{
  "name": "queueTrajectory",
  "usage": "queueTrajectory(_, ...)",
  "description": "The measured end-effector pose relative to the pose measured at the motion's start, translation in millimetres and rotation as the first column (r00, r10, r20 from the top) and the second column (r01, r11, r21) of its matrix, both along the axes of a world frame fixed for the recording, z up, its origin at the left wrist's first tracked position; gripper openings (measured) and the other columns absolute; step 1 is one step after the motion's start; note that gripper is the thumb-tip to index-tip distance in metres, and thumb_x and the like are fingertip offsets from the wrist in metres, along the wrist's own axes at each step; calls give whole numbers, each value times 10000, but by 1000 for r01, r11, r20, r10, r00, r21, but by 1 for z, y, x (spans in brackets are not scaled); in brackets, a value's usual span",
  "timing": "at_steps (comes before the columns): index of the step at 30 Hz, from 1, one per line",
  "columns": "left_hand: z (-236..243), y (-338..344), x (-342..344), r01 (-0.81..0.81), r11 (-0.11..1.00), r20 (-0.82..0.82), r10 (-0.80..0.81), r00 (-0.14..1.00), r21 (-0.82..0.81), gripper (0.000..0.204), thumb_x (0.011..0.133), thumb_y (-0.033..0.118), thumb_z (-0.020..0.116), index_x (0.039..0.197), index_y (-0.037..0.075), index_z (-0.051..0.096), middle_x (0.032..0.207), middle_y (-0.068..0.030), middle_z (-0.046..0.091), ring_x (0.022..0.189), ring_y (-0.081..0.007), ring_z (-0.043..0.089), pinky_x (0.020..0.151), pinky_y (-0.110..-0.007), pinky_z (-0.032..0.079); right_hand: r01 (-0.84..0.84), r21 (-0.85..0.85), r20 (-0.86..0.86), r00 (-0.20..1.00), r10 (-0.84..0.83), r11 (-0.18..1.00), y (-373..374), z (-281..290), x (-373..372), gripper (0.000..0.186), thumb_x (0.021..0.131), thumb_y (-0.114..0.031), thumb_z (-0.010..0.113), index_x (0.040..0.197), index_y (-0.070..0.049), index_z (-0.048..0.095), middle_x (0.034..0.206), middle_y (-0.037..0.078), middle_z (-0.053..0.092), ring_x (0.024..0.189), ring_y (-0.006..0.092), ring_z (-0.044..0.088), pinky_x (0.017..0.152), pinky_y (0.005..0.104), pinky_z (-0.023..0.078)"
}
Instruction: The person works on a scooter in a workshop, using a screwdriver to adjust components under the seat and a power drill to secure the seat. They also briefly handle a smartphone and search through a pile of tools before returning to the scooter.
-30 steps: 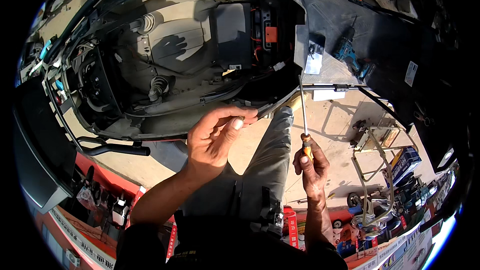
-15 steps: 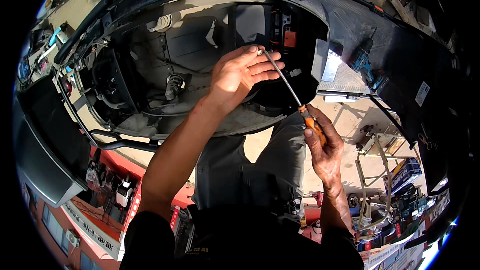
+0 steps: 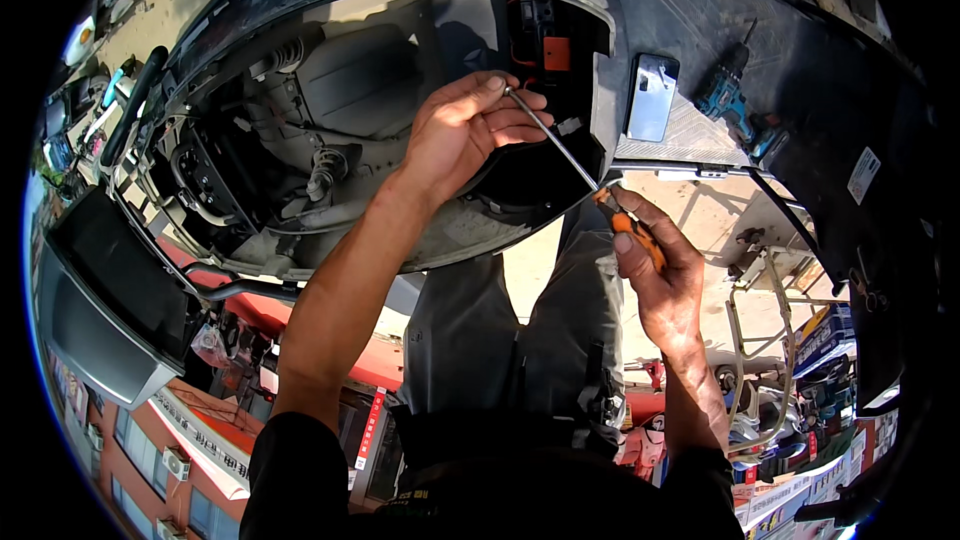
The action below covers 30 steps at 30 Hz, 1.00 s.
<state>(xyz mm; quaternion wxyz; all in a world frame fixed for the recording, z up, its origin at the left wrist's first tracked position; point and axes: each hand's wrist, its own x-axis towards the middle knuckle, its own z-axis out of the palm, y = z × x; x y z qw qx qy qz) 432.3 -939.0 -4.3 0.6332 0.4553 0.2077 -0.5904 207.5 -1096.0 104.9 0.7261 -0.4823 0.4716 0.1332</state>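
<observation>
Over an open black vehicle body (image 3: 360, 90), my left hand (image 3: 460, 130) pinches a small metal piece (image 3: 508, 92) at the tip of a long screwdriver, its other fingers loosely curled. My right hand (image 3: 665, 280) grips the orange-and-black handle (image 3: 640, 240) of the screwdriver, whose shaft slants up and left to the left hand. Inside the body are a coil-spring part (image 3: 325, 175), a dark panel (image 3: 465, 25) and an orange box (image 3: 556, 54) beside wiring.
On the dark panel to the right lie a phone (image 3: 652, 98) and a blue cordless drill (image 3: 725, 100). A metal frame stand (image 3: 760, 280) with piled items is at lower right. A dark grey case (image 3: 105, 310) stands at left. My legs (image 3: 460, 330) are below the body.
My left hand has moved up over the open body with the small piece. The screwdriver has tilted from upright to a slant, its tip now meeting that piece.
</observation>
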Motion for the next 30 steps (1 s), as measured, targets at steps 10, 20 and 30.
queueTrajectory(10,-63,16,1,120,991,-145,-111,983,55,215,1094,147,483,1187,-9,598,1099,-219,737,1035,-356,741,920,-460,604,-319,-517,59,913,405,795,14,-10,41,482,918,8,693,1380,-66,577,1015,177,710,819,355,740,699,413,596)
queueTrajectory(20,-154,-8,-20,77,951,-57,-63,996,298,221,1102,112,405,1247,-13,515,1099,-242,726,964,-372,743,853,-468,627,-643,-742,-278,554,785,192,20,-78,103,278,954,-148,685,1146,46,628,880,143,677,784,272,732,676,365,591)
queueTrajectory(30,-191,-21,-42,34,955,259,-114,959,294,235,958,-97,514,1172,-63,604,1055,-227,735,870,-317,766,718,-395,654,-706,-704,-434,513,740,77,26,-118,102,367,947,-142,696,1280,4,643,948,156,688,793,319,730,682,415,601)
